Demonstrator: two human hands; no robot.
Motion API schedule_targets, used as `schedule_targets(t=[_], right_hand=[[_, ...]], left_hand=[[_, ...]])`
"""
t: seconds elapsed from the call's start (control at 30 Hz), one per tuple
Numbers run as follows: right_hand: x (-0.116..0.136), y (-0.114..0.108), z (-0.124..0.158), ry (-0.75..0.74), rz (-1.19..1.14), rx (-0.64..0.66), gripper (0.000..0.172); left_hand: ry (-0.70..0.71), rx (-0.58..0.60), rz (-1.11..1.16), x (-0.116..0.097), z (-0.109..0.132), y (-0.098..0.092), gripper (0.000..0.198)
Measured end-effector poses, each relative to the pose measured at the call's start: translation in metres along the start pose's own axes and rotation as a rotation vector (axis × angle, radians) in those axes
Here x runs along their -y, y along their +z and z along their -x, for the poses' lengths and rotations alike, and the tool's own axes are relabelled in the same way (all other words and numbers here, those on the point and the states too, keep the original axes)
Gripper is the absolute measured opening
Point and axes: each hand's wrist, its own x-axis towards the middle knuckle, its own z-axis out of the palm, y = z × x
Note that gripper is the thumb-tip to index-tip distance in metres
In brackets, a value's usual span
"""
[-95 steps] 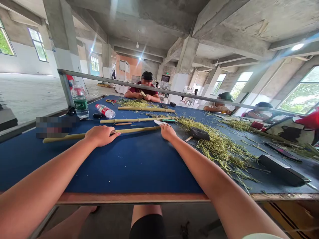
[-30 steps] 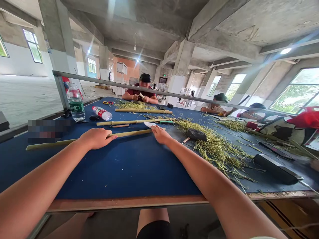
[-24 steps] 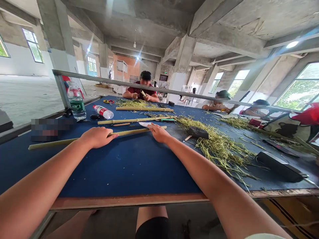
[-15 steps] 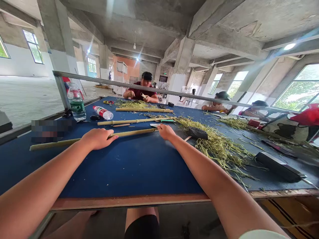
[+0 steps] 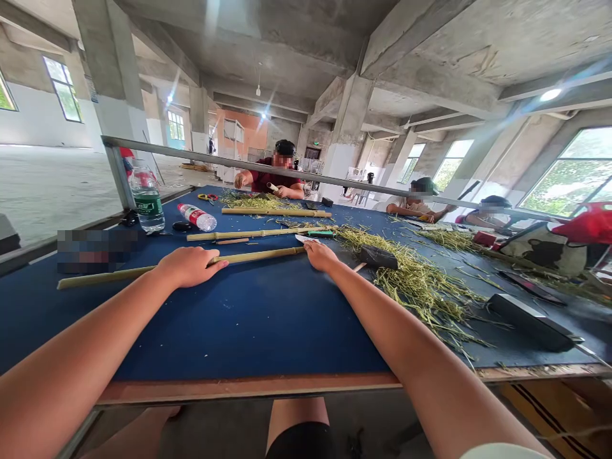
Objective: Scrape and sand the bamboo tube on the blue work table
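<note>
— Right hand has slid along the desk, off the end of the bamboo cane, and sits just beyond that end now. Left hand stays on the cane, nearer the left side.

— Where does that leave the cane?

— Flat on the blue desk, between the two hands and a little in from the front edge. Its far end runs out toward the left edge, and the other end stops just short of the right hand.

— And the fingers?

— On the left, the fingers lie pressed together over the cane. I can't tell whether they're gripping, since the underside is hidden. On the right, the fingers are slightly spread on the desk, tips by a white pointed sliver. It's mostly covered, so I can't say if it's a blade or paper.

— How much work is lying there already?

— A big heap of green plant shreds sits right of the hands, around a black rubber mallet. Two more canes lie farther up the desk, and another pile of shreds sits at the far side. This cane looks smooth and pale where it shows, but the stretch under the left hand is out of sight, and its underside can't be seen at all.
</note>
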Motion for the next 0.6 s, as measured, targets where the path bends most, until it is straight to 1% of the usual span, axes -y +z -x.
schedule_targets(t=[0.07,0.1,0.23,0.3,0.37,0.5,0.57,0.6], right_hand=[[0.003,0.005,-0.001,-0.03,-0.033,0.001,0.054],[0.008,0.008,0.0,-0.075,-0.062,0.001,0.054],[0.035,0.016,0.003,-0.335,-0.185,-0.005,0.055],[0.039,0.017,0.003,-0.377,-0.208,-0.009,0.054],[0.032,0.016,0.0,-0.33,-0.202,-0.008,0.053],[0.004,0.012,-0.005,-0.097,-0.135,0.003,0.053],[-0.001,0.011,-0.006,-0.007,-0.103,0.001,0.054],[0.001,0.011,-0.006,0.017,-0.091,-0.006,0.054]], left_hand=[[-0.006,0.007,-0.003,0.0,0.0,0.0,0.068],[-0.011,0.013,-0.002,-0.001,0.0,0.0,0.068],[-0.034,0.032,0.023,-0.001,0.0,-0.002,0.067],[-0.047,0.039,0.047,0.0,0.0,-0.004,0.067],[-0.055,0.052,0.07,0.001,0.0,-0.005,0.067],[-0.063,0.077,0.09,0.003,-0.001,-0.007,0.067],[-0.082,0.072,0.106,0.003,-0.001,-0.006,0.067],[-0.096,0.068,0.119,0.002,-0.001,-0.006,0.067]])
